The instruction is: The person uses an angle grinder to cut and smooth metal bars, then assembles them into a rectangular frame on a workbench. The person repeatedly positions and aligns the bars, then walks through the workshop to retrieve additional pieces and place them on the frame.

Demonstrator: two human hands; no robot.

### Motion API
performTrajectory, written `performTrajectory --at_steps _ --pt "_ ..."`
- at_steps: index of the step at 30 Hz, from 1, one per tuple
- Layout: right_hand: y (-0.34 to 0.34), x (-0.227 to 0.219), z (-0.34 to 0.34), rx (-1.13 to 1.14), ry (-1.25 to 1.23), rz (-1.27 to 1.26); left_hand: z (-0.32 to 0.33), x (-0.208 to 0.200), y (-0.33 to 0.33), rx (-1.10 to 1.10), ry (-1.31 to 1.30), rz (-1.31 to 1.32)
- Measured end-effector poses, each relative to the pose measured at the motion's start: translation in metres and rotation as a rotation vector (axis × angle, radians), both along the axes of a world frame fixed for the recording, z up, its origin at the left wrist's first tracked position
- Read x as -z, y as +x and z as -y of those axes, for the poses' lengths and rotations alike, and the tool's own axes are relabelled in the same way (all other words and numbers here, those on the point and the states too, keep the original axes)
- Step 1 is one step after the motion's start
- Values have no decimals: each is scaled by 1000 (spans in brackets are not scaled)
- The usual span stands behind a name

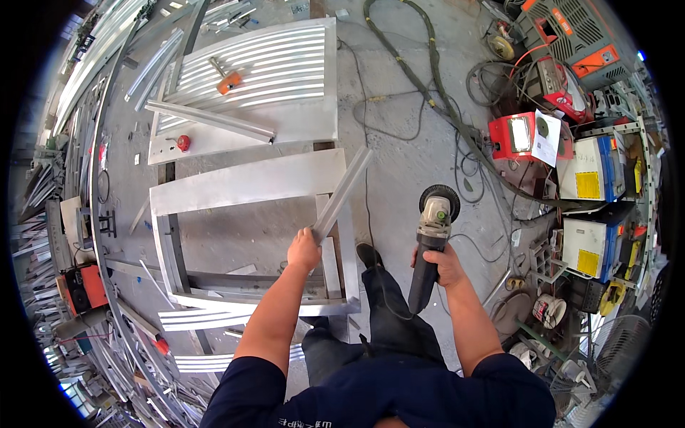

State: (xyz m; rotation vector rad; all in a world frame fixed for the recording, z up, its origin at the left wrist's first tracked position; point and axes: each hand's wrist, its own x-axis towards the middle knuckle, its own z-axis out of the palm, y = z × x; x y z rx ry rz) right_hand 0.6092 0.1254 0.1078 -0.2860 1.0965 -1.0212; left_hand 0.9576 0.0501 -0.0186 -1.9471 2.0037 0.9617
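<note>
My left hand is closed round the lower end of a straight metal bar, which slants up to the right across the corner of a metal frame. In my right hand is an angle grinder, gripped by its dark body, with its round dark disc at the top, away from me. The grinder hangs over the floor to the right of the frame; its disc touches nothing. Beyond the frame lies a slatted metal panel with an orange-headed hammer, a loose metal bar and a red tape measure on it.
Cables loop over the floor ahead and to the right. Red machines, a large grey-orange unit and white-blue boxes line the right side. A long metal rail and piled metal profiles stand at the left.
</note>
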Motion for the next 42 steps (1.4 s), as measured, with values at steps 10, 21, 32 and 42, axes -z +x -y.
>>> performTrajectory --at_steps 10,21,32,42 --pt "-2 12 -15 7 60 -3 -2 7 -9 -128 73 -33" --pt "-3 24 -15 11 20 113 -12 -67 -72 16 205 -695" --pt "9 32 14 307 212 -251 -69 -126 -190 67 441 -476" --pt "0 42 18 256 359 280 -74 -147 -142 304 388 -636"
